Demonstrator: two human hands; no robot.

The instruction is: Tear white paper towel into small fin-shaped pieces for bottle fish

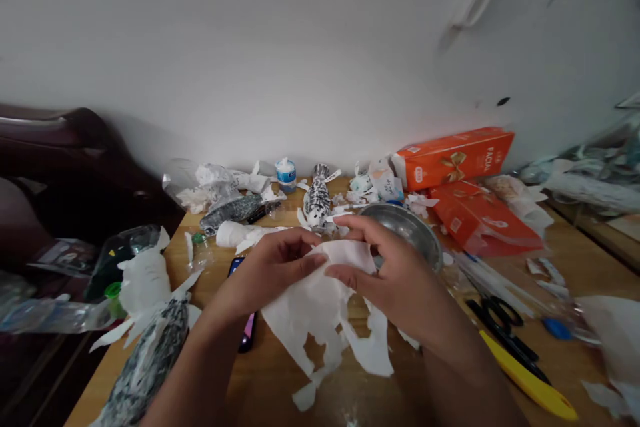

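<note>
A torn white tissue sheet [310, 307] with ragged holes hangs between my two hands over the wooden table. My left hand [280, 263] pinches its upper edge with thumb and fingers. Close beside it, my right hand [383, 257] pinches the same edge a little to the right. Beneath my left wrist lies a phone [246, 337], partly covered by the hand. Just behind my right hand stands a metal bowl [415, 233], its near side hidden. A black-and-white paper-covered figure [317, 197] lies beyond my fingertips.
Orange facial tissue packs [460, 157] lie at the back right against the wall. Black scissors [500, 320] and a yellow-handled tool [530, 377] rest at the right. Paper-covered shapes [150, 360] and plastic bottles [55, 315] crowd the left. A blue-labelled cup-like container [286, 177] stands at the back.
</note>
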